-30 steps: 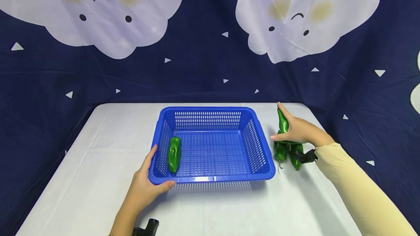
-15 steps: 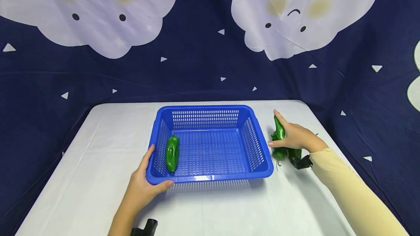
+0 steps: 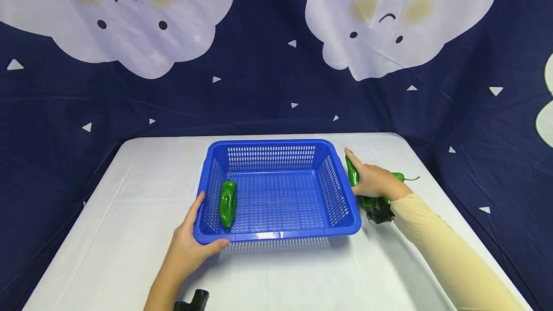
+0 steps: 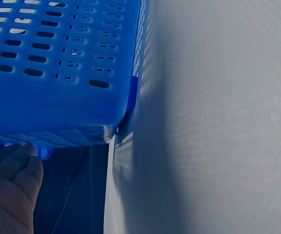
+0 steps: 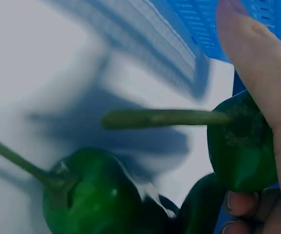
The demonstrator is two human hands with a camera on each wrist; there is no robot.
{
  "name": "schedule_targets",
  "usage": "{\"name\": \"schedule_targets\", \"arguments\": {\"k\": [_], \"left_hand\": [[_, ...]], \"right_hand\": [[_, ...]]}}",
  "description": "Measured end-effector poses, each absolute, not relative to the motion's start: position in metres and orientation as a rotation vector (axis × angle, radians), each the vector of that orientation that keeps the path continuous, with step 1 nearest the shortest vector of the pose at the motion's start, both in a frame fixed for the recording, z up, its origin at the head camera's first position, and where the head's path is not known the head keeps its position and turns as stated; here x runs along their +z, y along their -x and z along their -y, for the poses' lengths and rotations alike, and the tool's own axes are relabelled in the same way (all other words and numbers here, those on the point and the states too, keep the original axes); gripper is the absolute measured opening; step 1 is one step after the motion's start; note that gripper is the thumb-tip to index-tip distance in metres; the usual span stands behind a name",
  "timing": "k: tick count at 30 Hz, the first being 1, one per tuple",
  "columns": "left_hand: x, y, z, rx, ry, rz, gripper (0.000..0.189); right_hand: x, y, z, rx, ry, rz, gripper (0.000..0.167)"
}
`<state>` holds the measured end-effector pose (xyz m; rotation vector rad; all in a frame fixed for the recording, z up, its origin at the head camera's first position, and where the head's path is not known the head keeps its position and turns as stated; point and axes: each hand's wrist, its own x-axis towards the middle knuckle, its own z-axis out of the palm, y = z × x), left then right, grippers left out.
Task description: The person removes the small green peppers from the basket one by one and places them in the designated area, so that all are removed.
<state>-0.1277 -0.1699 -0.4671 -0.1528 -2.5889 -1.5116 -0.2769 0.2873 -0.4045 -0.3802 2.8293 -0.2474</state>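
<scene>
A blue plastic basket with slotted walls stands on the white-covered table. My left hand grips its near left corner, thumb along the front rim and fingers at the left side. Inside, against the left wall, lies one long green pepper. My right hand holds another green pepper just outside the basket's right rim. In the right wrist view, the stem of this held pepper points left, and the thumb lies over the pepper's side. Fingertips show beneath it.
More green peppers lie on the table under and behind the right hand, partly hidden by it; one pepper shows its stem pointing right. A dark blue cloth with cloud prints hangs behind the table.
My right hand has moved left from the pepper pile toward the basket with the pepper in its grip. The left hand stays on the basket's corner.
</scene>
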Motion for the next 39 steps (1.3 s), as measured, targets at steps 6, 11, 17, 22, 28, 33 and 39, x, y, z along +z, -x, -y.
{"name": "schedule_targets", "arguments": {"k": [6, 11, 17, 22, 28, 33, 39], "left_hand": [[-0.468, 0.128, 0.169, -1.508, 0.154, 2.593, 0.122], [-0.467, 0.129, 0.169, -1.503, 0.160, 2.594, 0.123], [-0.465, 0.129, 0.170, -1.499, 0.157, 2.600, 0.123], [-0.464, 0.128, 0.170, -1.503, 0.152, 2.601, 0.123], [-0.463, 0.127, 0.170, -1.501, 0.149, 2.605, 0.123], [-0.464, 0.127, 0.170, -1.509, 0.141, 2.606, 0.122], [-0.466, 0.128, 0.170, -1.508, 0.148, 2.599, 0.122]], "right_hand": [[-0.409, 0.272, -0.280, -0.147, 0.417, -2.883, 0.116], [-0.410, 0.265, -0.269, -0.091, 0.489, -2.939, 0.101], [-0.415, 0.259, -0.260, -0.008, 0.516, -2.961, 0.056], [-0.421, 0.258, -0.260, 0.026, 0.476, -2.950, 0.046], [-0.424, 0.257, -0.262, 0.071, 0.408, -2.928, 0.067], [-0.427, 0.255, -0.261, 0.169, 0.388, -2.911, 0.074], [-0.430, 0.246, -0.262, 0.258, 0.494, -2.965, 0.062]]}}
